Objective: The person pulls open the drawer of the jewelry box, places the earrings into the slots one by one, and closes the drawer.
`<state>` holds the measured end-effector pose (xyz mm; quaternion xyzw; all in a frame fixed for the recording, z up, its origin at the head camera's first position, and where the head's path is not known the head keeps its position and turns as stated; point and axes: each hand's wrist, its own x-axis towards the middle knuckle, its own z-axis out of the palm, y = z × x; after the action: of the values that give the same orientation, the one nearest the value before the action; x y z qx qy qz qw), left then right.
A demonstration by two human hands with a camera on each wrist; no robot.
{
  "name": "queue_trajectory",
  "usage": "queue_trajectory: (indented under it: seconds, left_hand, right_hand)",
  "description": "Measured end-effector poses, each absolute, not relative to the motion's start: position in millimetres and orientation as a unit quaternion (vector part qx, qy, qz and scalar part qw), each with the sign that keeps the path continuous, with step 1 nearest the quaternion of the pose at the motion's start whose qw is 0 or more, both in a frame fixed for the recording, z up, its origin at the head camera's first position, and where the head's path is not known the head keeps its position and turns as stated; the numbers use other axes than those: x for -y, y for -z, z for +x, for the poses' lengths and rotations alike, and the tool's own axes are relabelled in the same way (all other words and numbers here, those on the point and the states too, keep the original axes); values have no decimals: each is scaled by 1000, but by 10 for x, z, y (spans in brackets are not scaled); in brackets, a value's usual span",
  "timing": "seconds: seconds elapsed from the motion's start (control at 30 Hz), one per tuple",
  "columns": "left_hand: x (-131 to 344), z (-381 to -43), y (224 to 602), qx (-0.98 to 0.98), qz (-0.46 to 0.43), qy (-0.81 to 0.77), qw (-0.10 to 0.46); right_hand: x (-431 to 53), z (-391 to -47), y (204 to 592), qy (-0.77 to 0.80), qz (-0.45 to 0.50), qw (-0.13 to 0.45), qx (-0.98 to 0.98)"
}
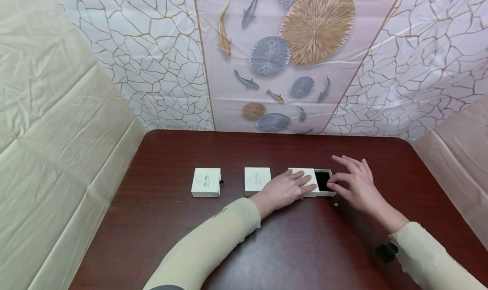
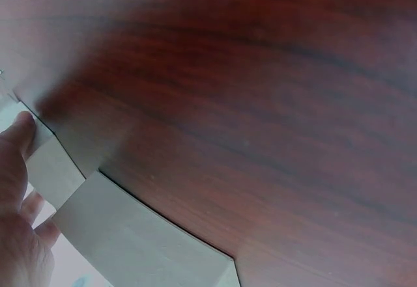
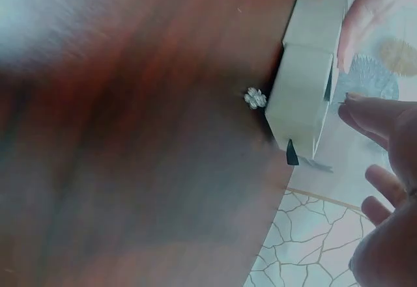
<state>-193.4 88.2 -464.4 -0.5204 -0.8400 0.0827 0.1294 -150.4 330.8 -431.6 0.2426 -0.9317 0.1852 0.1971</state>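
Observation:
My left hand (image 1: 284, 189) lies across the white sleeve of a small drawer box (image 1: 309, 171), holding it with the thumb on its near side. The box's tray (image 1: 324, 194) is slid out to the right, showing a black lining. Over its right end is my right hand (image 1: 354, 186), thumb and index fingertips together. In the right wrist view a tiny thin piece shows at those fingertips; I cannot tell what it is. A silvery flower-shaped piece of jewellery (image 3: 255, 98) lies on the table just in front of the tray. A black pull tab (image 3: 292, 152) hangs from the tray's end.
Two more white boxes stand in the same row, a middle one (image 1: 257, 179) beside my left wrist and a left one (image 1: 206, 182) with a black tab. The dark red table (image 1: 289, 247) reaches back to a patterned cloth backdrop (image 1: 267, 91).

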Motion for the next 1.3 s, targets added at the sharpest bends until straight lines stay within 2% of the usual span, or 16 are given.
queue_trajectory:
  seconds: [0.27,0.6,1.3]
  left_hand:
    - [-870,-1929,4630,840,-520,-88,129]
    - [-869,-1931,4645,838,-520,-89,140]
    - [-867,-1932,4633,843,-515,-96,124]
  right_hand:
    - [-3325,-1706,4297,-179,230,142,946]
    - [-3320,-1835,4325,-165,226,102,955]
    - [-3251,-1911,4306,-136,249,88,955]
